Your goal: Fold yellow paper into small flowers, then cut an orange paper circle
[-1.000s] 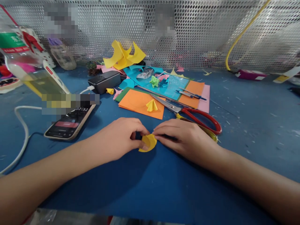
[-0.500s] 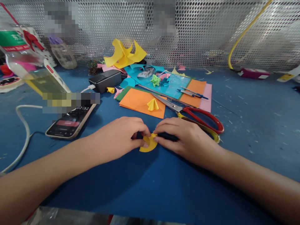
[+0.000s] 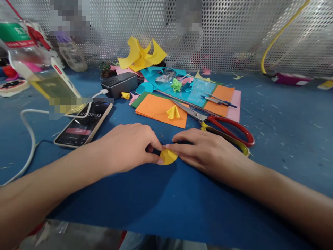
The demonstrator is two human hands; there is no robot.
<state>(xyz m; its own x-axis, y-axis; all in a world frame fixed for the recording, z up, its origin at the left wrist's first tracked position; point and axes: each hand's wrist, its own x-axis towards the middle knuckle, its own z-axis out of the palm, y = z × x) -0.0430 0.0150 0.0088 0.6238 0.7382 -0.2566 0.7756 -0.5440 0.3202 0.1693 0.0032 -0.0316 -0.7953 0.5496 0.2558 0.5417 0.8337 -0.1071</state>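
A small yellow paper piece (image 3: 168,157) with a rounded lower edge lies on the blue table (image 3: 166,201). My left hand (image 3: 127,147) pinches its left side with thumb and fingers. My right hand (image 3: 208,151) presses its fingertips on the piece's right top edge. Both hands meet over it, hiding most of the paper.
Behind my hands lie orange paper (image 3: 158,109) with a folded yellow cone (image 3: 173,112), red-handled scissors (image 3: 223,128), teal, green and pink sheets, and a pen (image 3: 215,101). A phone (image 3: 84,123) with a white cable (image 3: 28,139) lies left, beside a bottle (image 3: 33,66) and a dark box (image 3: 119,84). A perforated metal wall (image 3: 221,31) closes the back.
The yellow piece has been folded smaller under my fingers. The view has shifted slightly, so the things on the table sit a little further right and up.
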